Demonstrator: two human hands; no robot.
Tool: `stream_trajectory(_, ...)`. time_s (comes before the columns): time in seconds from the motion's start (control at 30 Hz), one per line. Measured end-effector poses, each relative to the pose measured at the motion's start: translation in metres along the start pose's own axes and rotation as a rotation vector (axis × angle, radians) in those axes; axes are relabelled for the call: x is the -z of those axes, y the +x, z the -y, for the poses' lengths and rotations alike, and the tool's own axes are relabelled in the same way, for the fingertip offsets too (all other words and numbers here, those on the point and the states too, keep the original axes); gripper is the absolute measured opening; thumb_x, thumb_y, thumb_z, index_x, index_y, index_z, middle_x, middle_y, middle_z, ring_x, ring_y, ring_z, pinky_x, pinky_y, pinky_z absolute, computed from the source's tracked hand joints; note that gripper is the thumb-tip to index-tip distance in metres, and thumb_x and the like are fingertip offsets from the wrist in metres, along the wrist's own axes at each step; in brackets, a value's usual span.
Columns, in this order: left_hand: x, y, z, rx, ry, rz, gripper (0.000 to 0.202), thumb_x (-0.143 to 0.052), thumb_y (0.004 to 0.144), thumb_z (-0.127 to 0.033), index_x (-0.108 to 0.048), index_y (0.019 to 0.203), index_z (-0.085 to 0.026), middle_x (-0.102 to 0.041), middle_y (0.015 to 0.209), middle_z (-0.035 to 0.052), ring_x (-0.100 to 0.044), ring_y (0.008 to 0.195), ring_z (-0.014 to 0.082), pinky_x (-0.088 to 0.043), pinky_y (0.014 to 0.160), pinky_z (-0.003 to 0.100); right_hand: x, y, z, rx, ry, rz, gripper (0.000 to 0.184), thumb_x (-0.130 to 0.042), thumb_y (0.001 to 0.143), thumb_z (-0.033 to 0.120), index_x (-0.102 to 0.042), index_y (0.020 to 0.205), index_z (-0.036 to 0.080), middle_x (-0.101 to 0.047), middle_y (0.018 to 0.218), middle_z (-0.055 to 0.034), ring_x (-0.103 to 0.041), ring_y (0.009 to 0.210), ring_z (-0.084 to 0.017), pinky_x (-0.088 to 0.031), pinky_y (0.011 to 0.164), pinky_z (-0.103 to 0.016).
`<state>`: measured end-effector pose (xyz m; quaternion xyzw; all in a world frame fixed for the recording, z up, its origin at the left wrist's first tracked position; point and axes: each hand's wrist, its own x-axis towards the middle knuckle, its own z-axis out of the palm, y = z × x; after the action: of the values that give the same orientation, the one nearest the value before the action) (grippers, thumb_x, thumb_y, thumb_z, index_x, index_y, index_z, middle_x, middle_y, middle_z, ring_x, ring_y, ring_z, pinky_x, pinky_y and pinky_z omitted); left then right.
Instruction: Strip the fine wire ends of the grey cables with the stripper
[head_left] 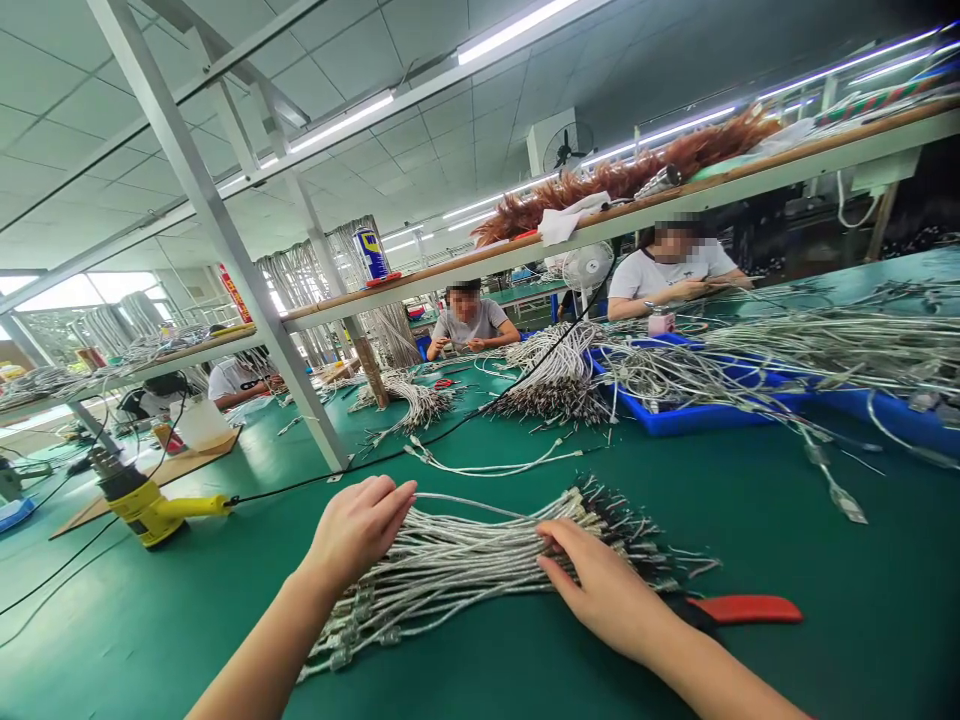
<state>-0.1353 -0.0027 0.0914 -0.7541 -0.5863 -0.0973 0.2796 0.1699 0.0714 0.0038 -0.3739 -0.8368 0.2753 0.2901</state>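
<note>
cable bundle (450, 570) silver-braided | cutter grips (746, 609) — red | workbench (847, 660) — green

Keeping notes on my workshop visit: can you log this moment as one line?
left hand: at silver cable bundle | right hand: on same bundle | nearby: red-handled pliers

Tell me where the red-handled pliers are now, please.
In the head view, the red-handled pliers lie on the green bench at lower right, next to the right hand.
</note>
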Motion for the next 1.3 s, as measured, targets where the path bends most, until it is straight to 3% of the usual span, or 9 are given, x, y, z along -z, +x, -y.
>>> stream_trajectory(0.17,0.046,-0.014,-0.019,-0.023,0.011,-0.309,0.026,-0.054,0.095,-0.025,-0.06,0.12,-0.024,-0.065,0.081,0.0023,-0.059,0.07,0.0147,-0.043,0.064,0.027,-0.006,0.002,-0.005,-0.034,0.036,-0.08,0.046,-0.044,0.09,0.035,-0.044,0.133,0.017,-0.06,0.111,-0.0142,-0.06,0.1,-0.029,-0.048,0.087,-0.041)
stream_trajectory(0.23,0.053,-0.024,-0.038,-0.099,-0.036,-0.315,0.026,-0.055,0.094,-0.022,-0.059,0.119,-0.024,-0.064,0.077,0.0011,-0.057,0.064,0.0143,-0.042,0.059,0.027,-0.008,0.004,-0.005,-0.059,0.134,-0.149,0.054,-0.047,0.088,0.041,-0.038,0.137,0.018,-0.06,0.106,-0.0118,-0.061,0.094,-0.028,-0.049,0.084,-0.04)
stream_trajectory(0.33,0.038,-0.045,-0.073,-0.153,-0.159,-0.144,0.017,-0.049,0.095,-0.022,-0.061,0.107,-0.024,-0.06,0.064,0.0,-0.055,0.054,0.0144,-0.039,0.049,0.028,-0.007,0.006,-0.003,-0.151,0.545,-0.175,0.064,-0.056,0.081,0.043,-0.036,0.138,0.019,-0.063,0.099,-0.0083,-0.063,0.084,-0.025,-0.051,0.078,-0.037)
stream_trajectory(0.47,-0.01,-0.08,-0.101,-0.146,-0.292,0.019,0.021,-0.044,0.094,-0.027,-0.063,0.102,-0.024,-0.062,0.063,-0.0008,-0.059,0.05,0.014,-0.041,0.042,0.024,0.001,0.004,0.005,-0.333,1.121,0.012,0.055,-0.06,0.071,0.028,-0.054,0.125,0.02,-0.067,0.107,-0.0083,-0.053,0.055,-0.014,-0.042,0.048,-0.026)
stream_trajectory(0.57,-0.036,-0.108,-0.094,-0.097,-0.288,0.031,0.031,-0.056,0.088,-0.044,-0.062,0.11,-0.022,-0.071,0.078,0.0004,-0.067,0.062,0.0151,-0.053,0.055,0.022,0.008,0.003,0.009,-0.389,1.234,-0.001,0.034,-0.065,0.079,0.039,-0.068,0.104,0.016,-0.068,0.085,-0.0069,-0.04,0.049,-0.011,-0.036,0.042,-0.022)
stream_trajectory(0.67,-0.046,-0.139,-0.074,0.014,-0.229,0.011,0.042,-0.066,0.082,-0.043,-0.061,0.115,-0.018,-0.071,0.1,0.0089,-0.07,0.085,0.0229,-0.058,0.072,0.028,0.01,0.006,0.008,-0.428,1.268,-0.111,0.042,-0.07,0.078,0.056,-0.071,0.095,0.018,-0.062,0.069,-0.003,-0.038,0.05,-0.012,-0.036,0.041,-0.021)
stream_trajectory(0.77,-0.048,-0.161,-0.056,0.166,-0.154,-0.013,0.029,-0.067,0.084,-0.038,-0.065,0.107,-0.021,-0.071,0.101,0.0079,-0.069,0.088,0.0227,-0.059,0.075,0.027,0.009,0.009,0.006,-0.472,1.295,-0.188,0.047,-0.077,0.068,0.061,-0.071,0.089,0.019,-0.061,0.066,-0.0019,-0.038,0.05,-0.012,-0.036,0.04,-0.021)
stream_trajectory(1.07,-0.038,-0.135,-0.039,0.268,-0.328,0.162,0.016,-0.054,0.092,-0.028,-0.062,0.081,-0.02,-0.064,0.093,0.0074,-0.064,0.086,0.0194,-0.057,0.076,0.027,0.005,0.01,0.008,-0.471,1.241,-0.136,0.048,-0.069,0.075,0.064,-0.071,0.08,0.017,-0.064,0.068,-0.0041,-0.04,0.047,-0.01,-0.033,0.041,-0.021)
stream_trajectory(1.3,-0.046,-0.15,-0.027,0.079,-0.212,0.117,0.016,-0.06,0.089,-0.03,-0.067,0.104,-0.027,-0.065,0.091,0.0048,-0.066,0.083,0.0184,-0.057,0.074,0.024,0.01,0.007,0.013,-0.446,1.208,-0.131,0.049,-0.068,0.074,0.066,-0.07,0.078,0.017,-0.064,0.069,-0.0041,-0.041,0.046,-0.01,-0.033,0.043,-0.022)
